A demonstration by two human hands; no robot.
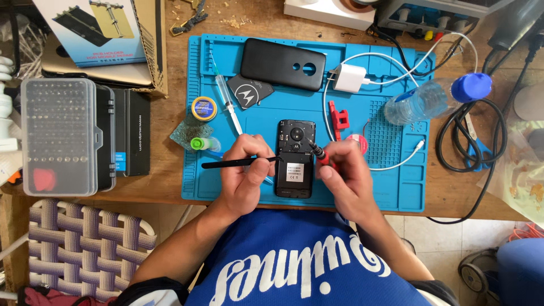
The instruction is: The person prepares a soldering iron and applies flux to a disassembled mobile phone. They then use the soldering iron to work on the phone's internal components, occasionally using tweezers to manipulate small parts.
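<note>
An opened black phone [294, 157] with its back removed lies on a blue work mat [385, 187]. My left hand [245, 173] grips a thin black tool [226, 164] that lies sideways, its tip at the phone's left edge. My right hand [344, 175] pinches a red-and-black probe [319, 152], and the probe's point touches the phone's upper right part. The phone's black back cover [283, 63] rests at the mat's far side.
On the mat lie a syringe [226, 101], a round yellow tin [204, 108], a green-capped tube [199, 144], a white charger with cable [349, 78], a red clip [340, 117] and a plastic bottle [430, 99]. A bit case [59, 136] stands left.
</note>
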